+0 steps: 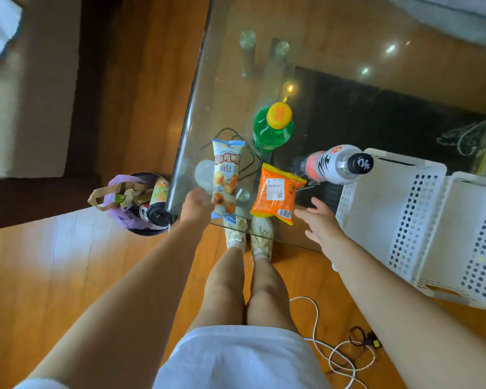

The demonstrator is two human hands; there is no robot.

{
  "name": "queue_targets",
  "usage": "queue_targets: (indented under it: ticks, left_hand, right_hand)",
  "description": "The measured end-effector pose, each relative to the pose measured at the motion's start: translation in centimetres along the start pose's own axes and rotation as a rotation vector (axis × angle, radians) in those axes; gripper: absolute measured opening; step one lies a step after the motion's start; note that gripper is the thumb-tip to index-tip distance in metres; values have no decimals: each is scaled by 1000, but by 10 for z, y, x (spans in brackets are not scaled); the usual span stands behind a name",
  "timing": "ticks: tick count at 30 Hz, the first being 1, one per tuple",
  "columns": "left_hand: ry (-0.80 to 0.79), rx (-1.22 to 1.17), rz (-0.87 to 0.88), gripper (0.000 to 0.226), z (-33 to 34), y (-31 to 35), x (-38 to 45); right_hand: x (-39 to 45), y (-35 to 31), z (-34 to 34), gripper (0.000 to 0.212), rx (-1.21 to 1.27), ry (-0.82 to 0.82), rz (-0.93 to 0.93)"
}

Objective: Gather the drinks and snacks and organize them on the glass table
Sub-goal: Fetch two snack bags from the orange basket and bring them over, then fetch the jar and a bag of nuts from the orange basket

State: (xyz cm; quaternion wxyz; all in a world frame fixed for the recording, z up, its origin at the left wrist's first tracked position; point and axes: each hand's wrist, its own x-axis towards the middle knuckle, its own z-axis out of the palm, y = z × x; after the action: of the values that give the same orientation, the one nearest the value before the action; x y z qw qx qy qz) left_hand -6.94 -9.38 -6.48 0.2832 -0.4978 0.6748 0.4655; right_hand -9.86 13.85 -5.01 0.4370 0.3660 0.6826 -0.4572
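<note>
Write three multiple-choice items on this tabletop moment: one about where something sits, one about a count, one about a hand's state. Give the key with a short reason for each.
1. Where does the orange snack packet lie?
A. in the white basket
B. on the glass table, to the right of the blue snack packet
C. on the wooden floor

2. How many bottles stand on the glass table?
A. one
B. two
C. four

3. What is the right hand doing?
A. hovering open beside the orange packet
B. gripping a bottle cap
C. clenched in a fist on the basket

Key: 1 B, the orange packet lies flat on the glass beside the blue snack packet. 2 B, only the green bottle and the white bottle stand there. 3 A, its fingers are spread and hold nothing.
</note>
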Motion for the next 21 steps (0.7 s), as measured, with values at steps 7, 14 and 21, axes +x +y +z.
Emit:
queue_targets:
  ticks: [7,14,21]
  left_hand:
    - [-81,-281,-75,31,-45,-12,-89]
    - [62,-578,-78,20,-100,-60,-182]
    - [340,-1120,-335,13,-118,-188,-257]
  right_hand:
    - [-76,-23,-16,39,-101,-97,-12]
    - [-137,-51,34,28,-352,-184,-91]
    - [-187,-51,143,22,-702,-351,-189]
